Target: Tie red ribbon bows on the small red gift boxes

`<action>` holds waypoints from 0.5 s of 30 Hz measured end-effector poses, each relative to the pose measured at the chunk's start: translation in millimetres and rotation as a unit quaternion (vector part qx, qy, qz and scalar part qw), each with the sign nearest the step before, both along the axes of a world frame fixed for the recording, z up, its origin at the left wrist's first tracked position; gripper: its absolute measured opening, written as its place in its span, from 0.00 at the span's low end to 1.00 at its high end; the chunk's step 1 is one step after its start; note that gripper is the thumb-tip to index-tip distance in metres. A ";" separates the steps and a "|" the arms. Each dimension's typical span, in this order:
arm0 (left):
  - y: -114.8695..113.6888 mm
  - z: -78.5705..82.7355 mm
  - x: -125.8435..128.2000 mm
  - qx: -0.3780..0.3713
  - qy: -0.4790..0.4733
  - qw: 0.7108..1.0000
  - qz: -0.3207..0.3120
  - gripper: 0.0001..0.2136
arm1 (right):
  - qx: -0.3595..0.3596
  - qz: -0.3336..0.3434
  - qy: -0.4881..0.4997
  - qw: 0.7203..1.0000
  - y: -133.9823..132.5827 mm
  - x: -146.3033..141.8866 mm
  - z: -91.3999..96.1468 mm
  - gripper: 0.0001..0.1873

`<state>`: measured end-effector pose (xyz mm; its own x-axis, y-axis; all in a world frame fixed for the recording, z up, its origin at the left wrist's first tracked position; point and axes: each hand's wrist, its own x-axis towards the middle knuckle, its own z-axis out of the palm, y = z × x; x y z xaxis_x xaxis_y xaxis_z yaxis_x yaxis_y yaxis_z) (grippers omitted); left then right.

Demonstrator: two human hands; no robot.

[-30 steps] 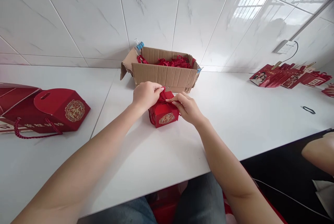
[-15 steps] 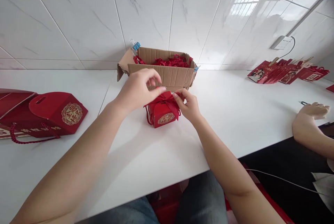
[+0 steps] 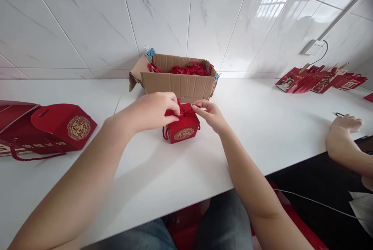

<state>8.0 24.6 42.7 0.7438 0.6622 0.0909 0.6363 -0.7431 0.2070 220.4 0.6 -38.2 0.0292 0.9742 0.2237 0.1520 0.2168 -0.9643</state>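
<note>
A small red gift box (image 3: 184, 130) with a gold emblem stands on the white table (image 3: 180, 176), just in front of a cardboard box. A red ribbon (image 3: 184, 109) sits on its top. My left hand (image 3: 154, 110) is closed over the left side of the box top, pinching the ribbon. My right hand (image 3: 210, 115) pinches the ribbon's right end with thumb and forefinger. A red cord loop hangs at the box's left side.
An open cardboard box (image 3: 178, 81) full of red ribbons stands against the tiled wall. A larger red gift box (image 3: 60, 127) with a cord lies at the left. Flat red boxes (image 3: 317, 81) are stacked far right. Another person's hand (image 3: 344, 133) rests at the right edge.
My left hand came down from above the box and closed on the ribbon at the top. The other person's hand stayed at the right, near a small dark object.
</note>
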 end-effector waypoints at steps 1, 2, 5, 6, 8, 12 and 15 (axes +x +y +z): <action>3.3 2.4 -5.1 -0.008 0.006 1.000 0.008 0.11 | 0.000 0.010 -0.009 1.000 -0.4 2.7 0.5 0.16; 6.4 3.5 -9.1 -0.012 0.011 1.000 0.018 0.11 | 0.003 0.020 -0.021 1.000 -0.7 5.1 0.6 0.15; 13.0 1.4 -14.1 -0.023 0.017 0.999 0.028 0.10 | 0.026 0.031 -0.061 0.997 -0.1 7.6 -1.7 0.10; 13.9 -0.1 -14.1 -0.030 0.017 0.999 0.026 0.10 | 0.039 0.016 -0.075 0.996 0.5 6.2 -3.4 0.08; 13.8 -2.7 -12.6 -0.045 0.020 0.999 0.022 0.09 | 0.072 -0.041 -0.102 0.991 2.5 0.7 -7.8 0.06; 9.5 -6.3 -6.9 -0.071 0.031 0.997 0.024 0.07 | 0.111 -0.155 -0.124 0.974 8.4 -11.3 -17.0 0.07; 7.6 -11.7 -2.2 -0.065 0.001 0.998 0.009 0.05 | 0.115 -0.162 -0.117 0.973 12.9 -12.5 -20.9 0.07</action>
